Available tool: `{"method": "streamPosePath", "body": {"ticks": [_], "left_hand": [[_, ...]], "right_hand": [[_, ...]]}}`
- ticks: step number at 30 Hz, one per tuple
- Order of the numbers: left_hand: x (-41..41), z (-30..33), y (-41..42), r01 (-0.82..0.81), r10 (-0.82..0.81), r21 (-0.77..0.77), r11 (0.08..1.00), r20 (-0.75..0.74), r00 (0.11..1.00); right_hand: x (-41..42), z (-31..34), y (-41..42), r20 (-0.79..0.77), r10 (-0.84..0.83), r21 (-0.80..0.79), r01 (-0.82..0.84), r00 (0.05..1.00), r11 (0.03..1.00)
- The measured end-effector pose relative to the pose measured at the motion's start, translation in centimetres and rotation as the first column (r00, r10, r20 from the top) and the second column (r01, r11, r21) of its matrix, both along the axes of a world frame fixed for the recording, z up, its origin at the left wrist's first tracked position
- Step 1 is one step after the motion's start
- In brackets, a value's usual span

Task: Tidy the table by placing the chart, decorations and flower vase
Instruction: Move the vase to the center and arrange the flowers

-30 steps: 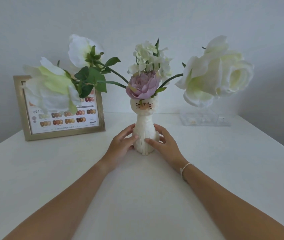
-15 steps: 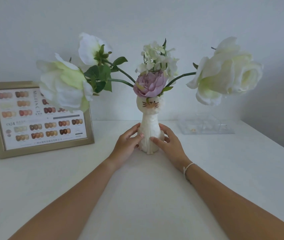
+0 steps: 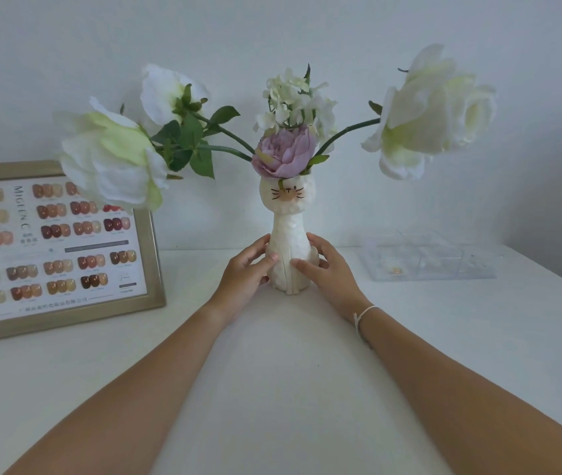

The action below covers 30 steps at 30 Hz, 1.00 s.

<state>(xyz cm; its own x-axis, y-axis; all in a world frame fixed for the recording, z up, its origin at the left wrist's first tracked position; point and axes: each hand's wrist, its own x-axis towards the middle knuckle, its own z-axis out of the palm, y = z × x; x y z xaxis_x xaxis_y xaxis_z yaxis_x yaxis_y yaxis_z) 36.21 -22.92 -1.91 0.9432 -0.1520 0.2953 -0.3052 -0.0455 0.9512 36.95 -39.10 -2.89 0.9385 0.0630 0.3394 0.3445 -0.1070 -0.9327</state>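
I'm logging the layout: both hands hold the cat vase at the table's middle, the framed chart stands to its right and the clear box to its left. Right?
Not quite. The head view shows the sides swapped: the framed chart stands left of the cat vase, the clear box right. Left hand and right hand do hold it.

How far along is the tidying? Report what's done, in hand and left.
Done: the framed chart stands at the back left, the clear tray back right. In hand: both hands cup the cat vase, upright mid-table. Left: letting go.

Vase (image 3: 289, 248) between chart (image 3: 57, 248) and tray (image 3: 430, 258)
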Motion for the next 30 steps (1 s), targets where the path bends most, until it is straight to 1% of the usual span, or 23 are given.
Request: {"method": "streamPosePath", "body": {"ticks": [10,17,22,25,30], "left_hand": [[1.7,-0.5,-0.4,0.003,-0.003,0.015,1.000,0.008,1.000],[1.7,-0.9,-0.5,-0.011,0.011,0.000,1.000,0.017,1.000],[1.7,-1.0,-0.4,-0.014,0.014,-0.022,1.000,0.008,1.000],[1.7,-1.0,-0.3,-0.010,0.010,-0.016,1.000,0.000,1.000],[1.6,-0.8,-0.3,-0.016,0.015,-0.010,1.000,-0.016,1.000]], "right_hand": [[1.0,-0.2,-0.2,-0.023,-0.022,0.019,0.022,1.000,1.000],[0.8,-0.1,0.0,-0.030,-0.026,0.016,0.026,0.999,1.000],[0.2,0.2,-0.1,-0.023,-0.044,0.045,0.045,0.999,0.998],[-0.9,0.8,-0.7,0.017,-0.118,0.109,0.116,0.993,0.987],[-3.8,3.8,-2.6,0.136,-0.270,0.340,0.211,0.953,0.916]]}}
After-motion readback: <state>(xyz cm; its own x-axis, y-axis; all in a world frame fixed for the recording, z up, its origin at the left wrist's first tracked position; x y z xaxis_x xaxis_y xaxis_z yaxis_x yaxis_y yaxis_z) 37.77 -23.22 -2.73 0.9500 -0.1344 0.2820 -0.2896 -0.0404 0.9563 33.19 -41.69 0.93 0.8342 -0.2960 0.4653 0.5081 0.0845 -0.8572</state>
